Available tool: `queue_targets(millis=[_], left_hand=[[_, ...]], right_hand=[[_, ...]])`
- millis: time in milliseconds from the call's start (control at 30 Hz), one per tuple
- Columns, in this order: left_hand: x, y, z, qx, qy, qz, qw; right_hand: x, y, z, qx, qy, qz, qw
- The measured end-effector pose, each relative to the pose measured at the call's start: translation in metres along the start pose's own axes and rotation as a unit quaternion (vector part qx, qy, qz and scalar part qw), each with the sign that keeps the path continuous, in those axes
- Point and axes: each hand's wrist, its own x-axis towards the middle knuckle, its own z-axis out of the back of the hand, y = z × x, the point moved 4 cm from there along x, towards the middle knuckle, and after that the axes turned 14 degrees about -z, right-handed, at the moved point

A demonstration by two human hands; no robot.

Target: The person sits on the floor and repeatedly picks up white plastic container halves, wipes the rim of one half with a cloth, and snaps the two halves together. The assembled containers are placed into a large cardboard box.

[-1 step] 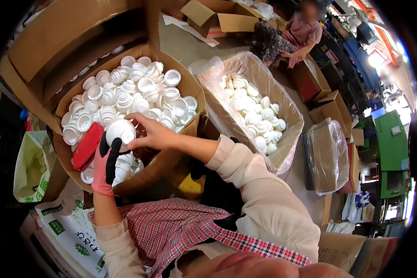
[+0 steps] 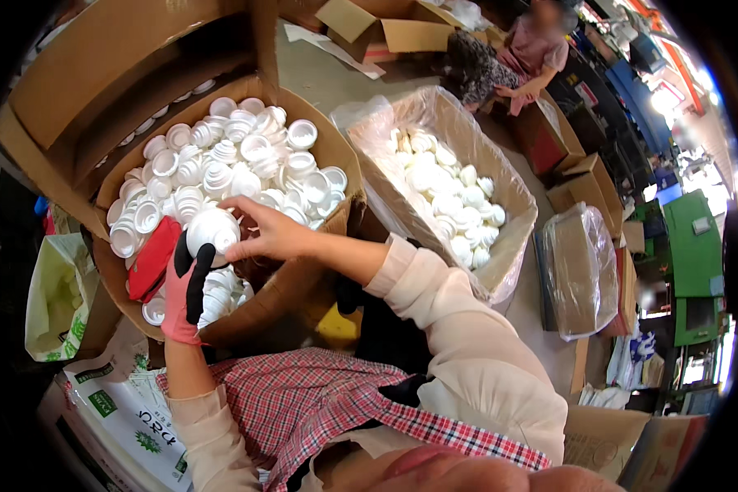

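My left hand, in a pink glove with black fingertips, grips a white round plastic piece from its lower left. My right hand is bare and comes in from the right, its thumb and fingers pinching the same piece's right edge. Both hands are over a large cardboard box heaped with white stepped, ringed plastic pieces. Beside my gloved hand, a red pouch-like thing lies on the heap. The piece's underside is hidden.
Right of the box stands a plastic-lined carton with cream-white round pieces. A pale green bag and a printed white sack lie at the left. Another person sits at the far right, near open cartons.
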Motion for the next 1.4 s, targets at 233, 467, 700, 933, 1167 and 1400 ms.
queue_targets(millis=[233, 467, 700, 933, 1167, 1400], left_hand=[[0.006, -0.009, -0.04, 0.023, 0.116, -0.064, 0.991], [0.018, 0.007, -0.047, -0.065, 0.066, 0.053, 0.994], [0.009, 0.045, -0.037, -0.02, 0.107, 0.111, 0.988], [0.008, 0.063, -0.034, -0.005, 0.09, 0.14, 0.986], [0.007, 0.069, -0.029, 0.014, 0.063, 0.146, 0.987], [0.008, 0.079, -0.031, 0.048, 0.085, 0.066, 0.993]], right_hand=[[-0.06, 0.011, 0.029, -0.009, -0.142, 0.068, 0.987], [-0.261, -0.108, 0.244, -0.077, -0.515, -0.052, 0.852], [-0.392, -0.285, 0.298, -0.406, -0.297, -0.4, 0.766], [-0.401, -0.347, 0.281, -0.439, -0.273, -0.404, 0.755], [-0.393, -0.35, 0.293, -0.457, -0.335, -0.419, 0.71], [-0.275, -0.182, 0.26, -0.316, -0.412, -0.188, 0.834]])
